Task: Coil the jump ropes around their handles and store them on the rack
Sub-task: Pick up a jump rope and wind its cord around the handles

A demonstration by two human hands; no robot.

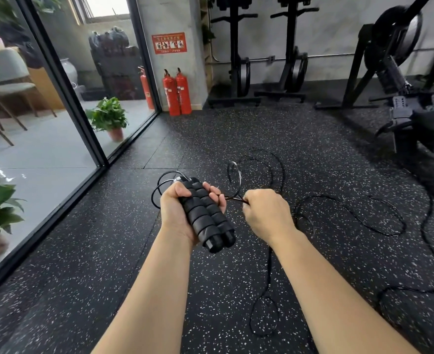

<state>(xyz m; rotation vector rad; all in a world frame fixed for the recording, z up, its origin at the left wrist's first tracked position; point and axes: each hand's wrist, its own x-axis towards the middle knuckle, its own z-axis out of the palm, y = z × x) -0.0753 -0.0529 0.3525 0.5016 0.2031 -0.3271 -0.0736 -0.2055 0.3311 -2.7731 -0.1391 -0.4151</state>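
My left hand [176,213] grips two black foam jump rope handles [207,215] held side by side, their butt ends pointing toward me. A thin black rope [351,208] runs from the handles' far end in small loops, then to my right hand [265,213], which pinches a doubled strand just right of the handles. The remaining rope trails in wide loose loops over the speckled floor to the right and below my forearms.
Black speckled rubber floor [236,139] all around. A glass wall [65,118] with a black frame runs along the left, potted plants [108,118] behind it. Two red fire extinguishers [177,93] stand by the pillar. Black gym machines [395,72] stand at the back and right.
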